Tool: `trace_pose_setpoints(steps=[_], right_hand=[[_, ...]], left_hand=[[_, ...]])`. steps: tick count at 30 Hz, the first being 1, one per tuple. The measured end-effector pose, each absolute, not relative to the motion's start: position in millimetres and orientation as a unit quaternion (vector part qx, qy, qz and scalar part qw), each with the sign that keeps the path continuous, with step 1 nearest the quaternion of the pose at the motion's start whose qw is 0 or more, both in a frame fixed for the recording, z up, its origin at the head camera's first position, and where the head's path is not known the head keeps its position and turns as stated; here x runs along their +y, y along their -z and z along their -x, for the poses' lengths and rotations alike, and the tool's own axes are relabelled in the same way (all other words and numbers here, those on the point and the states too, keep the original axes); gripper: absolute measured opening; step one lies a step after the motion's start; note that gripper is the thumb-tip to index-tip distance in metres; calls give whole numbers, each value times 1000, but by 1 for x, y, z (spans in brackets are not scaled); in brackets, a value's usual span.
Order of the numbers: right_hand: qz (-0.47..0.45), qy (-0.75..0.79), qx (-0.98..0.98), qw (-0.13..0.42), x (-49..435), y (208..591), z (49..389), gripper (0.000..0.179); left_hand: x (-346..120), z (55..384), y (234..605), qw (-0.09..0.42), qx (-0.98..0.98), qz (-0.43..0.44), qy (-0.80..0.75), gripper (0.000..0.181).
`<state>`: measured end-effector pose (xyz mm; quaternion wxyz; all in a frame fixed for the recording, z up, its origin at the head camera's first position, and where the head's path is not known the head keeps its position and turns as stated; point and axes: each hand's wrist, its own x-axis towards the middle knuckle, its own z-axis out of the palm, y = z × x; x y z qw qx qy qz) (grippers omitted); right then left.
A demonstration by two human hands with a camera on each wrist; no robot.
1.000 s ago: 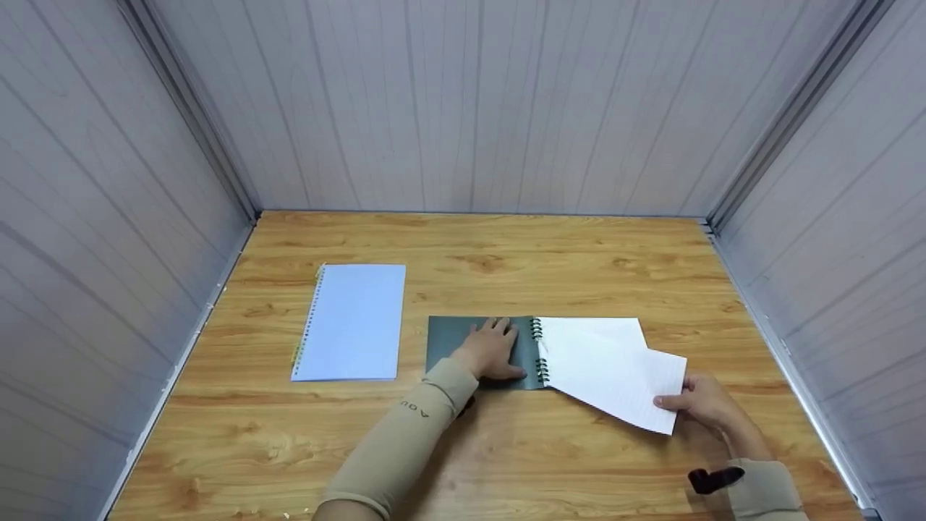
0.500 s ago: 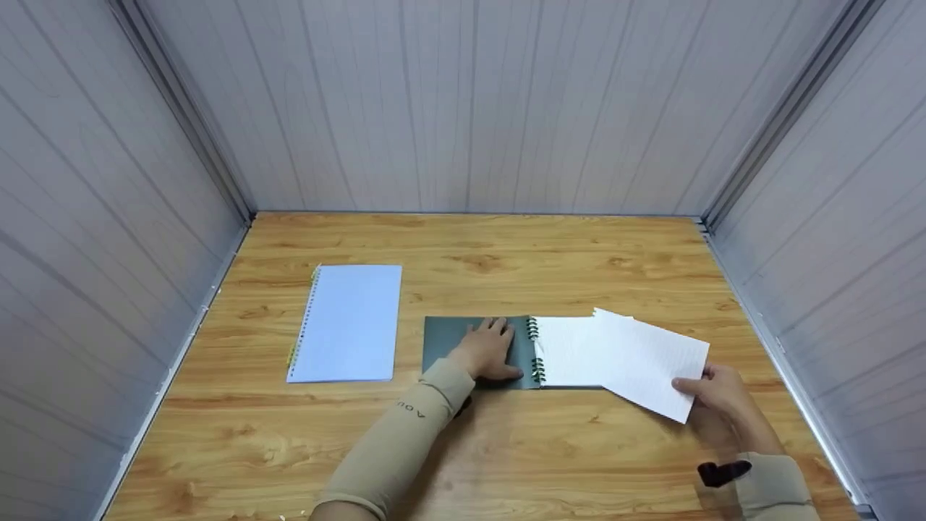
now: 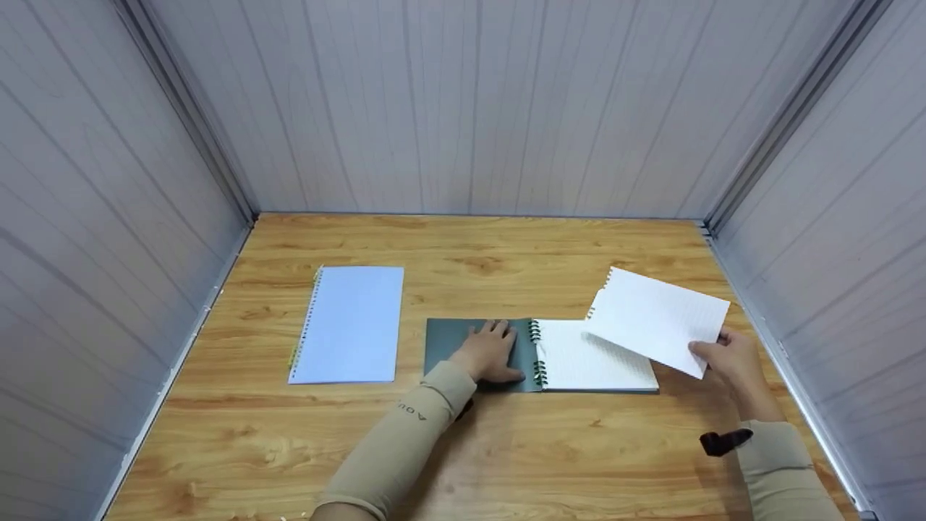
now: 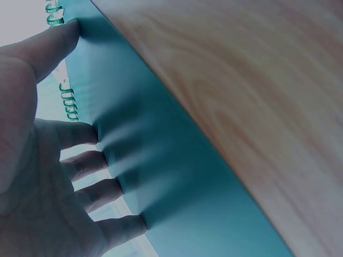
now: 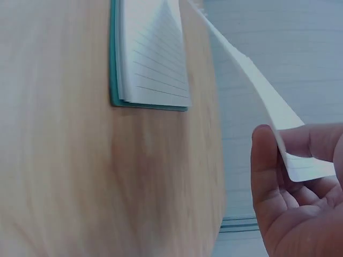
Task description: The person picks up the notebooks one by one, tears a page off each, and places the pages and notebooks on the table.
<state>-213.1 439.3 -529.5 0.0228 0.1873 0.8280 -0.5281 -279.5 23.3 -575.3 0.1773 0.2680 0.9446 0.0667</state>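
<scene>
A spiral notebook (image 3: 593, 365) lies open on the table, its dark green cover (image 3: 445, 336) folded out to the left and lined white pages on the right. My left hand (image 3: 490, 353) presses the inside of that cover with fingers spread; in the left wrist view the fingertips touch the green surface beside the wire rings (image 4: 68, 101). My right hand (image 3: 731, 354) pinches a loose sheet of paper (image 3: 658, 315) at its right edge between thumb and fingers. The sheet is raised over the notebook's right side, tilted, with a ragged torn-hole left edge. Its shadow falls on the pages below.
Farther left on the wooden table (image 3: 477, 268) lies a second coil-bound notebook (image 3: 351, 325) with a pale blue-white face and its binding on the left. Panelled walls (image 3: 463, 108) enclose the table at the back and on both sides.
The page has come free of the rings. My right hand has carried it right, then up and away from me, uncovering more of the notebook's pages. My left hand has stayed put.
</scene>
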Motion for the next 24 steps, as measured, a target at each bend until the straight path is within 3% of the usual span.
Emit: trace_pose_setpoints(steps=[15,24], right_hand=[[-307,568,762,-47,456,542,264,49],[-340,522,778,-76,461,561,287,61]], left_hand=[[24,277,574,174,946,-264,-66,92],[24,278,573,176,946,-263,-65,92]])
